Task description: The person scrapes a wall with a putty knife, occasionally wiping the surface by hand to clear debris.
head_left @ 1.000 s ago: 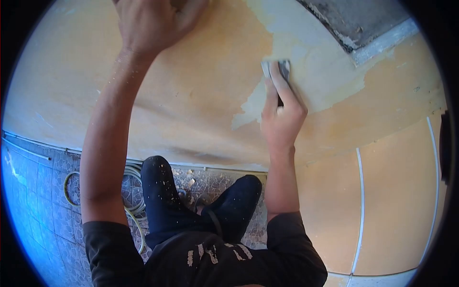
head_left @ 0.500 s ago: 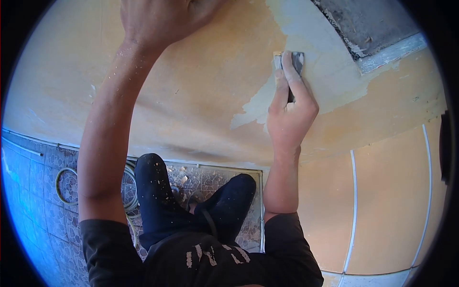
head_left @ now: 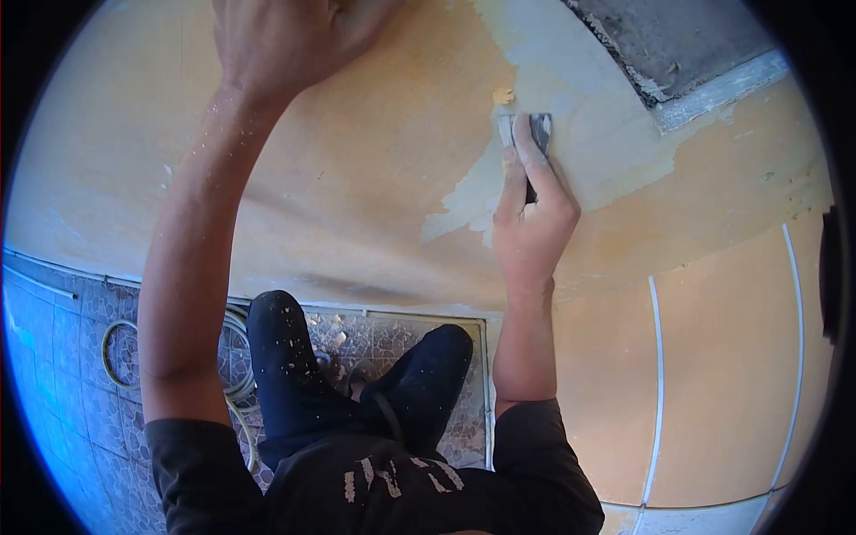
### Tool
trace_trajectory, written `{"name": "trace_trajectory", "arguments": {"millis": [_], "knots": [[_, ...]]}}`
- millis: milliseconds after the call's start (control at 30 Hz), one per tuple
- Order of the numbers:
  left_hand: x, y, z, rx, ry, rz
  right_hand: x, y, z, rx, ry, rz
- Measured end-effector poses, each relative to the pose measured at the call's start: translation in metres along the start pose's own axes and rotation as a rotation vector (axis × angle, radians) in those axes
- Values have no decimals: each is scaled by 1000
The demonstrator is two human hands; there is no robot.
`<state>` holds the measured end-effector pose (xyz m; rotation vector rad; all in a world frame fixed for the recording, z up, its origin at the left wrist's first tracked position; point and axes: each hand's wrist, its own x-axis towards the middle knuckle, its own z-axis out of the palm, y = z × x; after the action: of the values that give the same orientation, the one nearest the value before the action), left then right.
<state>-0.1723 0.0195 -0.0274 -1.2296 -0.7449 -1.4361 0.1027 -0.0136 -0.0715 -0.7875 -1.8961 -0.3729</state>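
Note:
My right hand (head_left: 539, 209) grips a scraper (head_left: 540, 134), with the fingers pressed along its wide flat blade. The blade lies against the wall (head_left: 357, 169), on a grey-white patch (head_left: 588, 160) where the orange-yellow paint is off. Just above the blade's edge a small curled paint flake (head_left: 505, 95) clings at the border of the patch. At the top, my left hand (head_left: 285, 40) rests against the painted wall with its thumb stretched out to the side; the frame cuts off its fingertips. Pale flecks dot the left forearm.
A dark grey recess (head_left: 682, 40) with a rough whitish edge is at upper right. Below, a coiled hose (head_left: 239, 357) lies on the patterned tile floor (head_left: 98, 374), with paint chips (head_left: 340, 339) near my knees. White lines (head_left: 658, 383) cross the orange surface at right.
My right hand has drawn the scraper slightly down the wall, away from the paint flake that was at its blade edge. My left hand stays on the wall; the view has shifted a little.

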Motion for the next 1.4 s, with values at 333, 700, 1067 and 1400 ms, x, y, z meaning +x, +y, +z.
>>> {"name": "trace_trajectory", "arguments": {"millis": [333, 700, 1067, 1400], "knots": [[3, 3, 0, 3, -28, -40, 3, -2, 4, -3, -7, 2], [3, 12, -7, 9, -98, -146, 17, -8, 11, 11, 16, -4], [5, 13, -7, 9, -105, -201, 30, -15, 20, 101, 73, -6], [9, 16, -8, -43, -114, -192, 28, -18, 21, 40, 101, 13]]}}
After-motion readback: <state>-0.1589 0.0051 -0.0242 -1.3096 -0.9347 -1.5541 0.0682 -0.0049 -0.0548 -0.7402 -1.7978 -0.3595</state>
